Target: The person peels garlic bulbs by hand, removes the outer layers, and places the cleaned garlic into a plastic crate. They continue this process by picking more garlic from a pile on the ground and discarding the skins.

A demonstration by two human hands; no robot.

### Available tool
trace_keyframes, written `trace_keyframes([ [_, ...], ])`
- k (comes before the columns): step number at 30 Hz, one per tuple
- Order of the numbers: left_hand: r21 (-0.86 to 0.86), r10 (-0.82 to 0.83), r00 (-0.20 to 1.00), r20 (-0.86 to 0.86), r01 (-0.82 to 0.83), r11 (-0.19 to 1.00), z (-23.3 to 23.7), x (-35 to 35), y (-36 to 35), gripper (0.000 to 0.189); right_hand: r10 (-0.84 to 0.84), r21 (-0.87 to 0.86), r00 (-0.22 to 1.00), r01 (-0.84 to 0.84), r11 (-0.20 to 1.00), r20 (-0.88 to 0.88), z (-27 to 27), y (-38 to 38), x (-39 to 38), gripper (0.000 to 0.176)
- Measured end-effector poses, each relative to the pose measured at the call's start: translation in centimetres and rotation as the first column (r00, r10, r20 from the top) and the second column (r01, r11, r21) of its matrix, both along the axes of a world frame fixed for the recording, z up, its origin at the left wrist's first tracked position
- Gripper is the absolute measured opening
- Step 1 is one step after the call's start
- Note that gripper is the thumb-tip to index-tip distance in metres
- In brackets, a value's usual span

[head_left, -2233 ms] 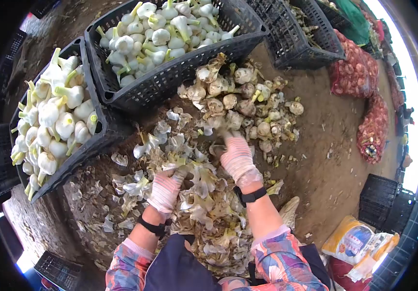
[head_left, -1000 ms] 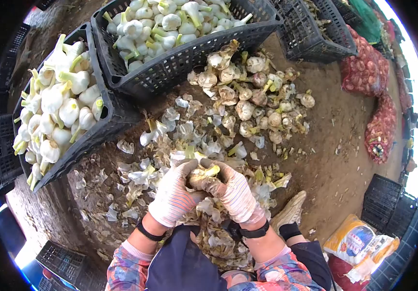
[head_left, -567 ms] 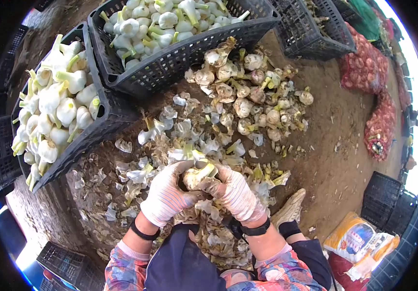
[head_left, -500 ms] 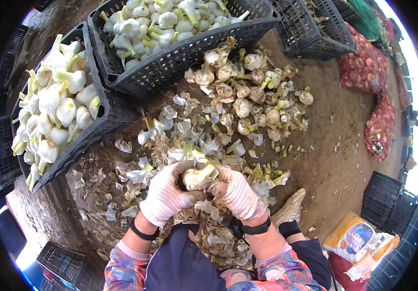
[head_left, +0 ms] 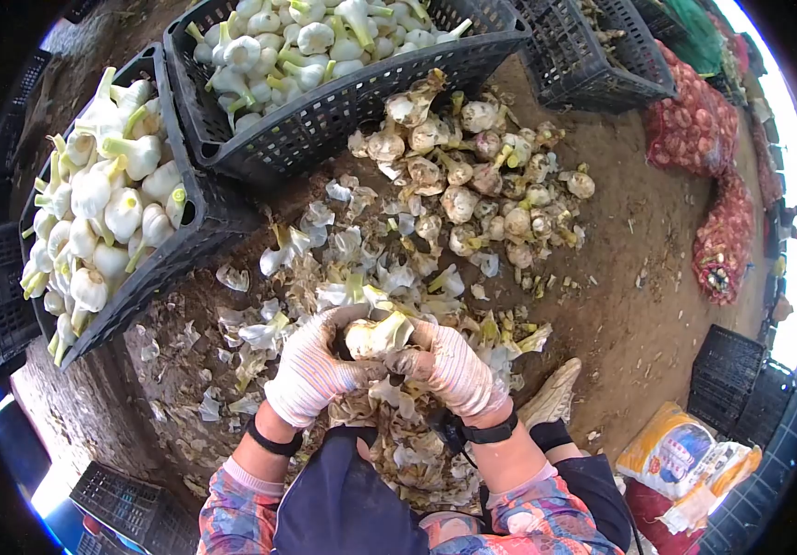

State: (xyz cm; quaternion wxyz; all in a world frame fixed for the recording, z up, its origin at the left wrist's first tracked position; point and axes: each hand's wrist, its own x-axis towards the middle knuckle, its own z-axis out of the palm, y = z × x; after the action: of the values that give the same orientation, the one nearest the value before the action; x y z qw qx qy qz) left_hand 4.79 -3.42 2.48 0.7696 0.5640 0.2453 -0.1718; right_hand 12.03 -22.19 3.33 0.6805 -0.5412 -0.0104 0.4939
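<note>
Navy cloth point(head_left: 350, 495) covers the lap at the bottom of the view, between two patterned sleeves point(head_left: 548, 520) of pink, blue and orange. Past the cuffs, each wrist wears a black band point(head_left: 491, 430), and both hands are in pale, striped gloves with soiled fingertips. The left hand point(head_left: 317, 372) curls around one side of a garlic bulb point(head_left: 375, 339), its thumb and fingers partly bent and closed on it. The right hand point(head_left: 449, 368) pinches the other side, fingers drawn in near the bulb's cut, yellowish stem. The bulb sits between the two hands, above a scatter of papery skins point(head_left: 347, 254) that spreads over the dirt floor. A light-coloured shoe point(head_left: 554, 395) rests just to the right of these skins. Beyond them lies a pile of browner garlic bulbs point(head_left: 460, 203), many with stubby stems and dirty outer layers. To the left, a black crate point(head_left: 197, 208) is heaped with clean white bulbs point(head_left: 93, 194); a second crate point(head_left: 333, 116) of similar bulbs stands beside it, behind the pile. Farther right is another dark crate point(head_left: 593, 88) with stalky pieces inside, and near it are red net bags point(head_left: 692, 116) full of bulbs, with green netting point(head_left: 694, 42) behind.
</note>
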Motion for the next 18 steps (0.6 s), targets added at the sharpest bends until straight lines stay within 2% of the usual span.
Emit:
trace_keyframes([
  [2,-0.011,-0.008,1.0,-0.015,0.008,1.0,0.7,0.4,-0.1,0.07,0.124,-0.139,0.991,-0.115,0.984,0.058,0.5,-0.1,0.4,0.037],
  [6,-0.025,-0.007,1.0,-0.011,0.006,1.0,0.7,0.3,-0.1,0.071,0.078,-0.086,0.986,-0.066,0.994,0.145,-0.3,-0.2,0.0,0.038],
  [8,-0.018,-0.025,0.999,-0.029,0.025,1.0,0.9,0.3,0.1,0.071,0.152,-0.143,0.914,-0.105,0.984,0.376,-0.7,-0.6,-0.1,0.034],
  [9,-0.013,-0.045,0.998,-0.048,0.044,0.999,1.0,0.4,0.1,0.071,0.152,-0.144,0.914,-0.104,0.984,0.376,-0.6,-0.5,-0.1,0.034],
  [11,0.007,-0.038,0.998,-0.05,0.038,0.999,0.9,0.2,-0.2,0.072,0.015,-0.146,0.997,-0.003,0.989,0.081,0.0,0.1,-0.2,0.031],
  [12,0.028,-0.031,0.998,-0.053,0.032,0.999,0.8,0.0,-0.4,0.073,0.015,-0.146,0.997,-0.003,0.989,0.081,-0.2,0.2,-0.3,0.031],
  [13,0.027,-0.031,0.998,-0.053,0.032,0.999,0.6,-0.3,-0.7,0.073,0.045,-0.201,0.981,-0.006,0.979,0.188,-0.5,0.1,-0.4,0.029],
  [14,0.111,-0.004,1.0,-0.025,0.007,0.994,0.4,-0.6,-0.9,0.071,0.08,-0.257,0.953,-0.003,0.967,0.291,-0.7,0.2,-0.5,0.028],
  [15,0.193,0.02,1.0,0.004,-0.021,0.981,0.2,-0.7,-1.1,0.069,0.081,-0.257,0.953,-0.004,0.966,0.291,-0.5,0.3,-0.4,0.028],
  [16,0.192,0.021,1.0,0.004,-0.022,0.981,0.2,-0.7,-0.9,0.069,0.101,-0.274,0.934,-0.004,0.962,0.342,0.0,0.5,-0.2,0.028],
  [17,0.478,-0.144,0.983,0.112,0.074,0.875,0.3,-0.5,-0.5,0.069,0.122,-0.291,0.912,-0.003,0.957,0.391,0.2,0.7,-0.1,0.027],
  [18,0.726,-0.328,0.931,0.16,0.115,0.679,0.3,-0.5,-0.4,0.07,0.123,-0.291,0.912,-0.004,0.957,0.39,-0.6,0.8,-0.5,0.027],
])
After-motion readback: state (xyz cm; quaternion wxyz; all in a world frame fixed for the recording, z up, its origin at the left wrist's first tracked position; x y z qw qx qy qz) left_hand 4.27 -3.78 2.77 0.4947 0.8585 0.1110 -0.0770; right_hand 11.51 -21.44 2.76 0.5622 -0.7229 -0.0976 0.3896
